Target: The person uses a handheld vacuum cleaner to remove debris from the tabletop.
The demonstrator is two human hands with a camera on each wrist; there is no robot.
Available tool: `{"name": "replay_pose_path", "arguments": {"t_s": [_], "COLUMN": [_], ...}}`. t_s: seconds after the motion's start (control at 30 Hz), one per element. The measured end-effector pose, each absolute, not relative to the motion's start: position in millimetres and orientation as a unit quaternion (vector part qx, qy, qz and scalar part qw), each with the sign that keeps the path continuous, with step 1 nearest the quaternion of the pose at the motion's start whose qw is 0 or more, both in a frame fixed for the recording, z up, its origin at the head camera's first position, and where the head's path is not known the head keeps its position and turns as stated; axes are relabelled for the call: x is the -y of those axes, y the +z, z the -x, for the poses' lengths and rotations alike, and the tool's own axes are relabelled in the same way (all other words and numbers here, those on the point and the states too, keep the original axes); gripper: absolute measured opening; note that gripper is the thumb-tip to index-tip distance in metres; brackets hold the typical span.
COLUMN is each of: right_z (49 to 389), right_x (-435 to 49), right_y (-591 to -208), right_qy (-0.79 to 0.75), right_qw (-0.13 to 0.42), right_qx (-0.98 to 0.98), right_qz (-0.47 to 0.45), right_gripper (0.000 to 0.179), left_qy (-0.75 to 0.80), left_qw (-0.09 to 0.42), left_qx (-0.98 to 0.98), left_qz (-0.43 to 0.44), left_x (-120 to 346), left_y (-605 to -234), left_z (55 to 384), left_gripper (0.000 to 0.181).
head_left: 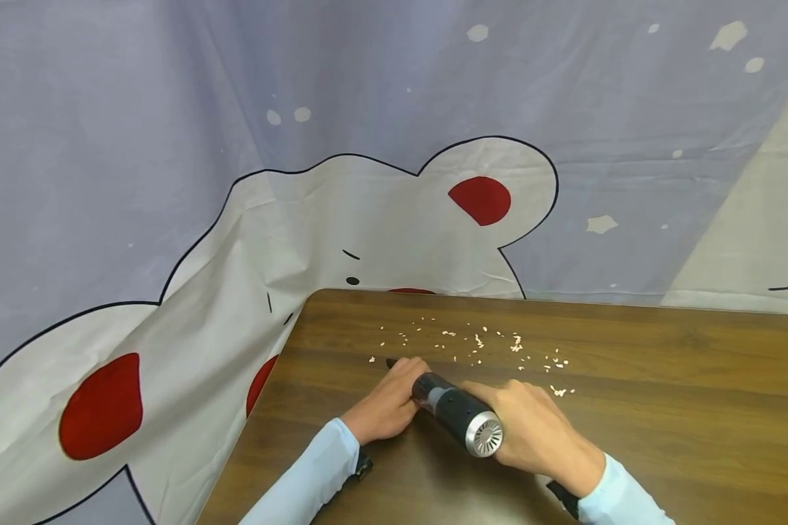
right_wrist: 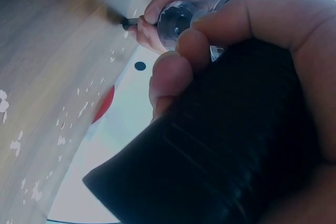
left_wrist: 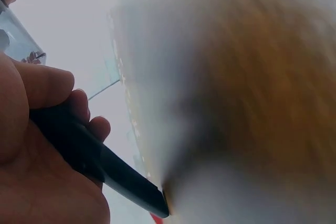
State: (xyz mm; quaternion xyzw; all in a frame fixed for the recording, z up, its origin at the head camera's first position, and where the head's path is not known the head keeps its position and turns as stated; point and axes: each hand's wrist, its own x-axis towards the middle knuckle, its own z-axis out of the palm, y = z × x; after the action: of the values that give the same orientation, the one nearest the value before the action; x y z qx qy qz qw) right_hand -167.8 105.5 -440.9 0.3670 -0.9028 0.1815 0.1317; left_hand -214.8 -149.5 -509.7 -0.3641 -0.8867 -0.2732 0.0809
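Note:
My right hand (head_left: pixel 538 426) grips the black handle (right_wrist: pixel 226 140) of a handheld vacuum cleaner (head_left: pixel 456 410), whose silver vented end faces me. At its far end is a clear dust cup (right_wrist: pixel 169 27), with my left hand (head_left: pixel 390 399) right beside it. The left fingers curl round a slim black nozzle (left_wrist: pixel 113 169), and its tip sticks out past them, low over the table. I cannot tell whether the nozzle is joined to the cup, as the left hand hides that end. Beyond both hands, small white paper scraps (head_left: pixel 479 341) lie scattered.
The brown wooden table (head_left: pixel 683 423) reaches away to its back edge and rounded left corner. Behind it hangs a grey-blue cloth (head_left: pixel 368 65) with a white cartoon bear, which also drops down along the left side. More scraps (head_left: pixel 558 392) lie just ahead of the right hand.

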Motion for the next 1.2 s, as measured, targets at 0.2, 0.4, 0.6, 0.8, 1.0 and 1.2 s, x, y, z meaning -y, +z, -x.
{"name": "replay_pose_path", "arguments": {"t_s": [0.2,0.4,0.6,0.8,1.0,1.2], "right_z": [169.1,171.4,174.1,175.9,178.3,181.8], "right_x": [-97.9,-92.0,-86.2,-82.4,-81.3,-82.1], "right_y": [-440.0,-440.4,-440.9,-441.0,-441.2,-440.8], "right_qy": [0.185,0.191,0.192,0.192,0.197,0.192], "right_qw": [0.12,0.11,0.107,0.103,0.103,0.102], "right_qx": [0.903,0.9,0.899,0.901,0.902,0.907], "right_qz": [-0.37,-0.375,-0.378,-0.376,-0.371,-0.36], "right_gripper": [0.06,0.058,0.058,0.058,0.058,0.055], "left_qy": [-0.277,-0.282,-0.286,-0.293,-0.298,-0.299], "left_qw": [0.082,0.079,0.073,0.059,0.058,0.057], "left_qx": [0.889,0.892,0.894,0.897,0.894,0.89], "left_qz": [0.356,0.346,0.336,0.324,0.329,0.34], "left_x": [157.3,163.2,168.9,173.0,173.1,170.0], "left_y": [-511.2,-510.9,-510.1,-508.9,-509.2,-508.6], "left_z": [213.4,211.4,211.5,212.6,216.8,224.3], "left_gripper": [0.022,0.02,0.021,0.023,0.021,0.018]}}
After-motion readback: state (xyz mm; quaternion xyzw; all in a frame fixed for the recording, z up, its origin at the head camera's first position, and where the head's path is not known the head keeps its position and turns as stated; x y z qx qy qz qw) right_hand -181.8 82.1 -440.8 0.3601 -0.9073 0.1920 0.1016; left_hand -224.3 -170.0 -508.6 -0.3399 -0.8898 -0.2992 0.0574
